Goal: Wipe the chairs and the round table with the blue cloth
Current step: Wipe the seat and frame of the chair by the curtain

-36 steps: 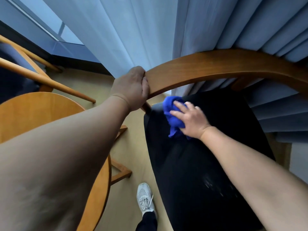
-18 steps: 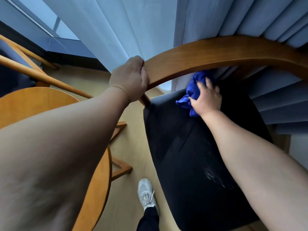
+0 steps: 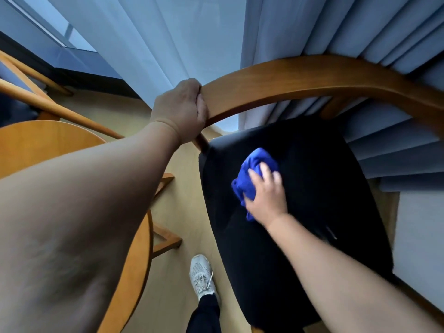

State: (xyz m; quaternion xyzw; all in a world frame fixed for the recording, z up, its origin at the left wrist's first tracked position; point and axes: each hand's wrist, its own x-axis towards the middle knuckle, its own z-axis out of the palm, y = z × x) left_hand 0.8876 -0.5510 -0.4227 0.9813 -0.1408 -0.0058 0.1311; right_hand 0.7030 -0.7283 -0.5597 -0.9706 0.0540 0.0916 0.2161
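Since half a second ago the right hand (image 3: pixel 265 195) has drawn the blue cloth (image 3: pixel 251 168) back from under the chair's curved back rail (image 3: pixel 300 75) toward the person, onto the middle-left part of the black seat (image 3: pixel 312 200). The left hand (image 3: pixel 180 109) has kept its place on the rail's end, and the view has tilted slightly, so the rail sits lower in frame.

The right fingers (image 3: pixel 264 170), blurred by motion, bend over the bunched cloth and press it flat against the seat. The wad bulges out ahead of the fingertips and past the thumb side. The left fingers are wrapped tight round the rail's end, steadying the chair.

What the next stroke turns on, I judge, is that the cloth is already under the right fingers. The unswept stretch of seat lies behind the palm, toward the person, and off to the little-finger side. The seat's long run goes from the rail down toward the person, so the pull follows that line. The rail itself is above and beyond the fingertips.

Beneath the left forearm, well apart from the cloth, is the round table (image 3: pixel 36 143), a surface seemingly not yet wiped, with a second chair (image 3: pixel 48 104) past it. Pale curtains (image 3: pixel 168 32) hang behind the rail, and a white shoe (image 3: pixel 200 275) stands on the floor.
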